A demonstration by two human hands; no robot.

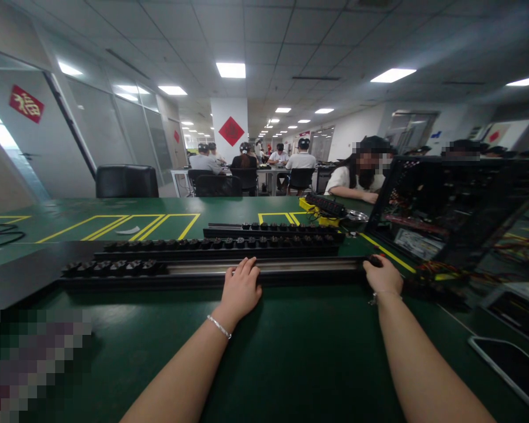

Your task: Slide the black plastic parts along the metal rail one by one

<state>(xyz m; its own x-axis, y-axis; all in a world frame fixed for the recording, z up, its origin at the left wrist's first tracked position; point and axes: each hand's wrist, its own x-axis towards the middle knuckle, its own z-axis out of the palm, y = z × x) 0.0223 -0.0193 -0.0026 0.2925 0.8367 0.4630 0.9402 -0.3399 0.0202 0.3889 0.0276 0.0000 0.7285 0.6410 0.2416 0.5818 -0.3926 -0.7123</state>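
Observation:
A long black rail (291,276) with a bare metal channel lies across the green table. Black socket-like modules (110,268) fill its left end. My left hand (242,288) grips the rail near its middle, fingers bent over the front wall and into the channel. At the rail's right end, my right hand (384,275) is closed, thumb and fingers pinching a small black piece (374,261), probably another socket module. Part of that piece is hidden by the fingers. Behind lie two more black rails, one long with a row of modules (229,242) and one shorter (291,228).
An open black computer case (449,211) with loose cables stands at the right. A phone (511,370) lies at the right edge. Yellow tape (194,223) marks the table (308,358). A yellow bin (306,204) is at the back, near a seated person (357,176).

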